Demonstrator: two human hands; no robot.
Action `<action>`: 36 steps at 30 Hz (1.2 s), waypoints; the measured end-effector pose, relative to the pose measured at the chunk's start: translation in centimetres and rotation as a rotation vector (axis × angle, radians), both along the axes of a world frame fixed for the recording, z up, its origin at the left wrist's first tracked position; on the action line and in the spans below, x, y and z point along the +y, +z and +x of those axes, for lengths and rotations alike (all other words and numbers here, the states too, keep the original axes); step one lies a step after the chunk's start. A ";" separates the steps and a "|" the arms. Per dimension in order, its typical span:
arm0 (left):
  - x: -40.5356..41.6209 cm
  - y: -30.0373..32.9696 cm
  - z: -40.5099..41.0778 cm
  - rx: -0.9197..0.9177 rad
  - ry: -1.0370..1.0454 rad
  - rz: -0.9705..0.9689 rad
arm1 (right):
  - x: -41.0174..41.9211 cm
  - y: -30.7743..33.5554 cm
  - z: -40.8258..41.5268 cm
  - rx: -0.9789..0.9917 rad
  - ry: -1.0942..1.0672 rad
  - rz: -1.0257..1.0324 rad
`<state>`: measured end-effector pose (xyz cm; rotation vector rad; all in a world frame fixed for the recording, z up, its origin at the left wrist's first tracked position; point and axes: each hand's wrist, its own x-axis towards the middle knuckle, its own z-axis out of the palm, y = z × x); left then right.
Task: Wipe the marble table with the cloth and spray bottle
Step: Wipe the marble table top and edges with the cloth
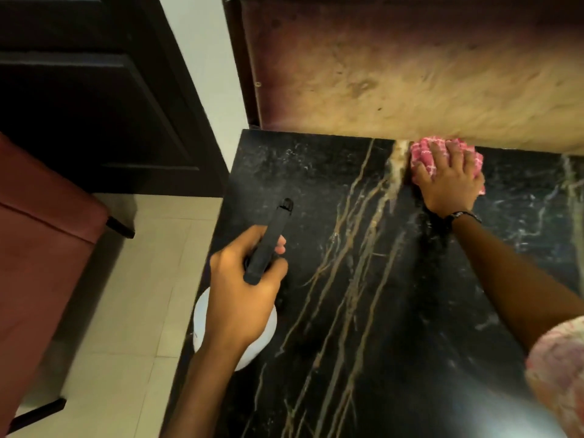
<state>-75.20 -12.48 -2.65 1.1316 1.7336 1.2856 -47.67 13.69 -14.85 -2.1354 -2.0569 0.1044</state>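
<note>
The black marble table (395, 311) with gold and white veins fills the lower right of the head view. My right hand (448, 181) lies flat on a bunched pink and white cloth (423, 151), pressing it onto the marble at the table's far edge, against the wall panel. My left hand (243, 289) grips the spray bottle at its neck, above the table's left edge. The bottle's black spray head (271, 238) points away from me, and its white body (202, 317) shows under my hand.
A worn brown and tan panel (410, 67) rises right behind the table's far edge. To the left lie pale floor tiles (132, 311), a reddish upholstered seat (41, 248) with dark legs, and a dark door (94, 90).
</note>
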 end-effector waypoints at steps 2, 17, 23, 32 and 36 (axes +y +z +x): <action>-0.2 -0.1 2.3 -0.044 0.008 -0.014 | -0.6 0.2 5.0 0.007 -0.037 -0.008; -8.0 -0.5 9.6 -0.109 0.205 -0.070 | -16.5 0.1 12.2 0.082 -0.187 -0.081; -12.4 -0.3 8.3 -0.120 0.319 -0.080 | -18.5 0.2 -6.6 0.131 0.297 -0.075; -15.9 -0.6 5.0 -0.100 0.424 -0.093 | -36.0 1.1 -15.7 0.042 1.136 -0.070; -16.7 -0.2 4.1 -0.127 0.346 -0.072 | -33.4 0.2 -7.4 0.022 0.964 -0.011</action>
